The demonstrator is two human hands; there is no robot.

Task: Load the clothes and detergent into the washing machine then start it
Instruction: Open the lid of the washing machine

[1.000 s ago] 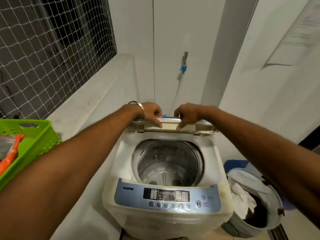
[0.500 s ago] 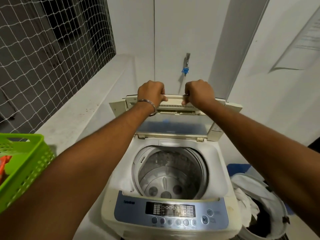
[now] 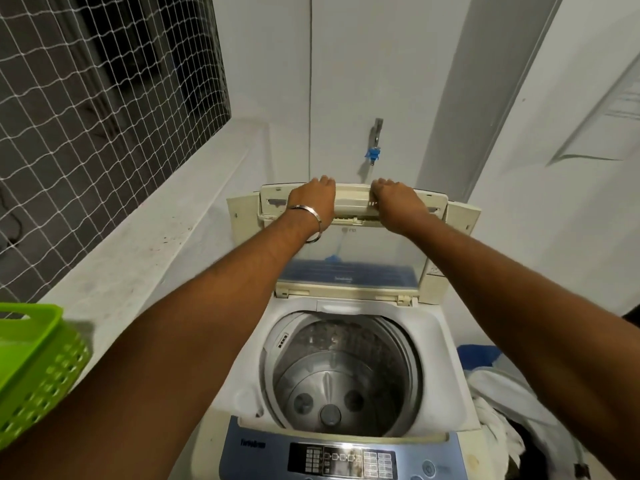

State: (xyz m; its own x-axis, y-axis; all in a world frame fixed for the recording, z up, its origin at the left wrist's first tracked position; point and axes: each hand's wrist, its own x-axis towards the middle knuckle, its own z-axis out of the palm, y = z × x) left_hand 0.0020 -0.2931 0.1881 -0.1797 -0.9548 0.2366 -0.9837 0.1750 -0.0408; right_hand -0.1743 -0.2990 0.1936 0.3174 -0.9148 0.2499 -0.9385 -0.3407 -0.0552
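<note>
Gripping the raised lid (image 3: 349,251): left hand (image 3: 311,199), right hand (image 3: 394,199).

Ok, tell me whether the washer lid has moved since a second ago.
Yes. The lid has swung up and back toward the wall tap; both hands, left hand and right hand, hold its top edge.

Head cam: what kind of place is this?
Probably a home laundry nook or utility balcony. A top-load washing machine stands open with its drum empty, a wall tap sits right behind it, and a basket of clothes waits beside it. The netted opening hints at a balcony.
</note>
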